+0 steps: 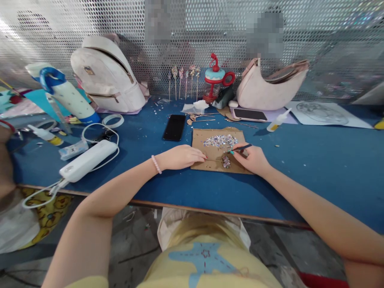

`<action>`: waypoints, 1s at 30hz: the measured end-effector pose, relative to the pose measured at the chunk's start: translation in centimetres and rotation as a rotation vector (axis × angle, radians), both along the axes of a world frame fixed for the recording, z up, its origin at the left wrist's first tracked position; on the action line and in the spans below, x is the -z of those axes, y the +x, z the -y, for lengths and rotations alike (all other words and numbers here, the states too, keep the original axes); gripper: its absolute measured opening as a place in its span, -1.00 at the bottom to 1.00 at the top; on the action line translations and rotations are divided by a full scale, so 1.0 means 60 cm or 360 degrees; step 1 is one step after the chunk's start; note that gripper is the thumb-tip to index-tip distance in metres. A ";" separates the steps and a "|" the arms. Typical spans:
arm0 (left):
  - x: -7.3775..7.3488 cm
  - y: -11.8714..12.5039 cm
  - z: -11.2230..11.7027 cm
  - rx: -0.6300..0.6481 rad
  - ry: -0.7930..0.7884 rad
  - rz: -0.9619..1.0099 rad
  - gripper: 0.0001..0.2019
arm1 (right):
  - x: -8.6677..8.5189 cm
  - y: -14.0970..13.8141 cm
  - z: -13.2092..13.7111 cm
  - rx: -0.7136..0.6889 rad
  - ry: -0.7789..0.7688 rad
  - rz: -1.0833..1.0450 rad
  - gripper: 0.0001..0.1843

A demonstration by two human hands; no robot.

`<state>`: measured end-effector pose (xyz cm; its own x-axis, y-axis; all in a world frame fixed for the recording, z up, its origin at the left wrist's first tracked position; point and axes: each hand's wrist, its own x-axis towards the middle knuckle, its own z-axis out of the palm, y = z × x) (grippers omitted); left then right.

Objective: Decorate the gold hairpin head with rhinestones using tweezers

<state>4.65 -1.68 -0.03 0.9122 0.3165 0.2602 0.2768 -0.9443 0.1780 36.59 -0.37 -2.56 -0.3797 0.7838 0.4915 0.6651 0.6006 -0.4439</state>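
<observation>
The nearest thing is the yellow shirt (210, 270) of the person, with a blue figure on it, and just beyond it begins the blue table (168, 188). On the table, in front of the person, lies a piece of cardboard (199, 140). On the near part of this cardboard is a thin stick (214, 160), which carries a small glittering cluster (226, 161) at its right end. The left hand (183, 157), with a pink bracelet (156, 164) on its wrist, is over the left edge of the cardboard, and its grip is closed with the fingertips on the left end of the stick. The right hand (253, 158) is over the right side of the cardboard; its grip is closed around a slim dark tool (243, 147), and the tip is near the cluster, but I cannot tell if they touch. Well to the left of the cardboard lies a white oblong device (88, 160) with a cable. On the far part of the cardboard is spread a heap of shiny pieces (221, 140). Just to the left of the cardboard's far corner lies a black phone (174, 127). Beyond the cardboard, to the right, stands a small glue-like bottle (278, 120). Farther behind the cardboard, several decorated sticks (186, 82) stand upright beside a red cup (212, 80).
</observation>
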 end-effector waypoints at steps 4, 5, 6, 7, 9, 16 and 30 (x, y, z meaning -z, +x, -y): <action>0.001 -0.001 0.000 -0.0013 0.0010 -0.0030 -0.73 | -0.001 0.000 0.001 0.0002 0.0002 0.0001 -0.85; 0.001 -0.001 0.000 -0.0016 0.0012 -0.0036 -0.73 | -0.001 0.001 0.001 0.0003 0.0002 0.0002 -0.85; 0.001 -0.001 0.000 -0.0019 0.0013 -0.0042 -0.72 | -0.002 0.001 0.001 0.0005 0.0002 0.0003 -0.85; 0.001 -0.002 0.000 -0.0021 0.0015 -0.0048 -0.72 | -0.002 0.001 0.001 0.0007 0.0001 0.0006 -0.85; 0.001 -0.002 0.000 -0.0023 0.0017 -0.0059 -0.72 | -0.001 0.001 0.001 0.0013 0.0001 0.0010 -0.86; 0.003 -0.003 -0.001 -0.0046 0.0022 -0.0090 -0.73 | 0.001 0.001 0.000 0.0008 0.0014 0.0008 -0.86; 0.003 -0.003 -0.001 -0.0032 0.0026 -0.0076 -0.73 | 0.000 0.002 0.000 -0.0021 0.0038 0.0036 -0.86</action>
<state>4.46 -1.63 -0.23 0.9173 0.3307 0.2217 0.3034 -0.9412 0.1487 36.73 -0.40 -2.58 -0.4012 0.7668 0.5011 0.6666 0.6196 -0.4145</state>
